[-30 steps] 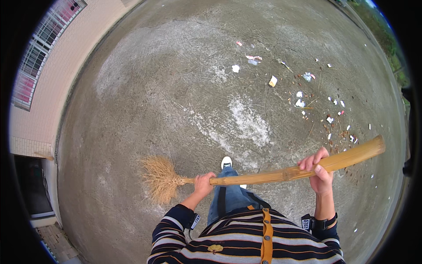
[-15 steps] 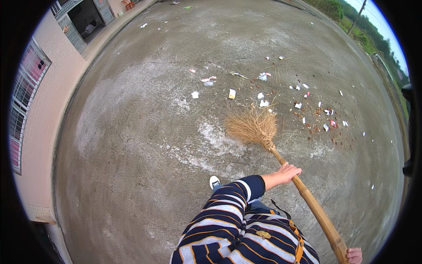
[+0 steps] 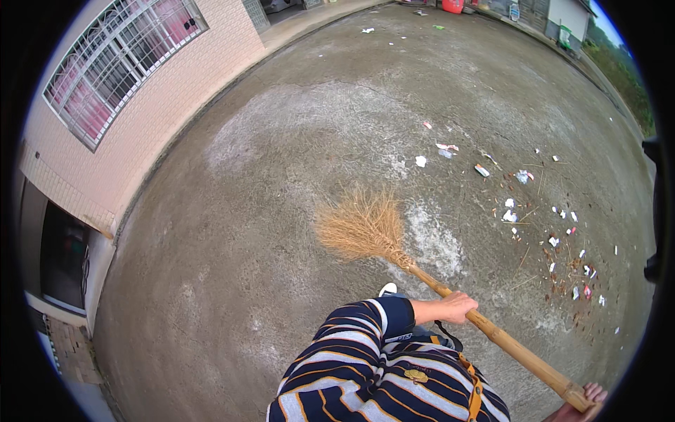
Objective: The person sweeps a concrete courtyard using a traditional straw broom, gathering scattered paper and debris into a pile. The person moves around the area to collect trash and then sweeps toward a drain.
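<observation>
A straw broom [image 3: 362, 226] with a thick bamboo handle slants across the view in front of me. Its bristles fan out on or just above the concrete, left of the litter. My left hand [image 3: 457, 307] is closed round the handle a short way behind the binding. At the lower right, my right hand [image 3: 594, 395] grips the handle near its end, its fingers wrapped over it. White, pink and brown scraps of litter [image 3: 509, 211] lie scattered to the right of the bristles, apart from them.
Grey concrete yard [image 3: 232, 281] spreads all round. Along the left runs a tiled house wall [image 3: 162, 98] with a barred window [image 3: 126, 63]. A red container [image 3: 452, 5] and a green bin [image 3: 564, 36] stand at the far edge. My shoe [image 3: 387, 289] is just behind the bristles.
My view has turned to the left, so the litter now sits further right. The broom has swung left with both hands still on the handle, its bristles now away from the scraps.
</observation>
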Motion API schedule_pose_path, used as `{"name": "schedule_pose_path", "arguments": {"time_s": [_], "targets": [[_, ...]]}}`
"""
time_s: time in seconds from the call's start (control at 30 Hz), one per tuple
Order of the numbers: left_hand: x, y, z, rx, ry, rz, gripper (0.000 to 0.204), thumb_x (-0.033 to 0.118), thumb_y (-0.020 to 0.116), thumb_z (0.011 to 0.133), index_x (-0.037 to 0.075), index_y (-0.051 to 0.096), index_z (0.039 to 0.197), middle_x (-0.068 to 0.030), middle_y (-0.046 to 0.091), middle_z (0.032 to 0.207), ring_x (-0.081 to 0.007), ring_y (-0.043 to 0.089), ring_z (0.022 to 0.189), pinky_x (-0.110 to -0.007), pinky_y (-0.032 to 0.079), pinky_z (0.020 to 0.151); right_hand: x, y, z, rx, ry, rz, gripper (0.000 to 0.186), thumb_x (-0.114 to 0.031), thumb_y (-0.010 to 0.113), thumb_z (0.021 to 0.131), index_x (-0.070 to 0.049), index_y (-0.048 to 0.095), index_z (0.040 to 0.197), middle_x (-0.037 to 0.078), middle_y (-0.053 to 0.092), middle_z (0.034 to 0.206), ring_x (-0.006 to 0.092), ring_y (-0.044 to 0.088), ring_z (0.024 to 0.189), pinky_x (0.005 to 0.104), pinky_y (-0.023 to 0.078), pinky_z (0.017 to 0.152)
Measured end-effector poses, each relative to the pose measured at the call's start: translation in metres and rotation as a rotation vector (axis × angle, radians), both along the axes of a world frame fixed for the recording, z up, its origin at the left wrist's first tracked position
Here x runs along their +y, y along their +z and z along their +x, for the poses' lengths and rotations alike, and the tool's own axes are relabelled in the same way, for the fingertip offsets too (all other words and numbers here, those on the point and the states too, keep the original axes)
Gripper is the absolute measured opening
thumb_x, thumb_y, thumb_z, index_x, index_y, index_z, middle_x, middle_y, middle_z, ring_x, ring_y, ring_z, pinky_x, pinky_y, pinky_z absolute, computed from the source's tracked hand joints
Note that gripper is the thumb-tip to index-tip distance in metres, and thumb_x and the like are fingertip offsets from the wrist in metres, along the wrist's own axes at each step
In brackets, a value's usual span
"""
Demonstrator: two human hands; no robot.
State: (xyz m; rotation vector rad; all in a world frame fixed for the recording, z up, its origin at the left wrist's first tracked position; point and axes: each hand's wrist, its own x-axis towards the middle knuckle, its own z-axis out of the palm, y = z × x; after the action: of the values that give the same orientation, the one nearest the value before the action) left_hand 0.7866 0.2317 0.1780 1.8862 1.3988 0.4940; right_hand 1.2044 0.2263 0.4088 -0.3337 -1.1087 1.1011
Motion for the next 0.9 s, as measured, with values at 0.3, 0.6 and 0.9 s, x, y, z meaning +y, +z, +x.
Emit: {"name": "schedule_pose_path", "arguments": {"time_s": [0.3, 0.6, 0.9], "targets": [[-0.199, -0.074, -0.274, 0.260, 0.967, -0.007, 0.013, 0.011, 0.063, 0.070, 0.006, 0.055, 0.079, -0.0165, 0.062, 0.080, -0.0396, 0.058, 0.084, -0.049, 0.044, 0.072, 0.097, -0.079, -0.409, -0.176, 0.774, -0.465, 0.025, -0.017, 0.061, 0.080, -0.011, 0.039, 0.089, 0.003, 0.045, 0.076, 0.0177, 0.049, 0.081, 0.0387, 0.040, 0.092], [-0.396, -0.090, -0.470, 0.322, 1.611, -0.377, 0.008, 0.011, 0.061, 0.076, 0.010, 0.056, 0.082, -0.0153, 0.062, 0.086, -0.0368, 0.059, 0.089, -0.045, 0.046, 0.073, -0.001, -0.078, -0.783, -0.404, 1.562, -0.461, 0.022, 0.005, 0.055, 0.080, -0.009, 0.043, 0.092, 0.008, 0.058, 0.091, 0.0238, 0.055, 0.102, 0.0440, 0.040, 0.097], [-0.202, -0.108, -0.597, 0.330, 1.169, -0.103, 0.011, 0.009, 0.058, 0.076, 0.012, 0.051, 0.083, -0.0079, 0.060, 0.084, -0.0305, 0.057, 0.091, -0.046, 0.039, 0.077, 0.092, -0.052, -0.769, -0.488, 0.920, -0.436, 0.025, -0.009, 0.064, 0.072, -0.008, 0.045, 0.089, 0.010, 0.057, 0.084, 0.0244, 0.057, 0.091, 0.0445, 0.040, 0.098]]}}
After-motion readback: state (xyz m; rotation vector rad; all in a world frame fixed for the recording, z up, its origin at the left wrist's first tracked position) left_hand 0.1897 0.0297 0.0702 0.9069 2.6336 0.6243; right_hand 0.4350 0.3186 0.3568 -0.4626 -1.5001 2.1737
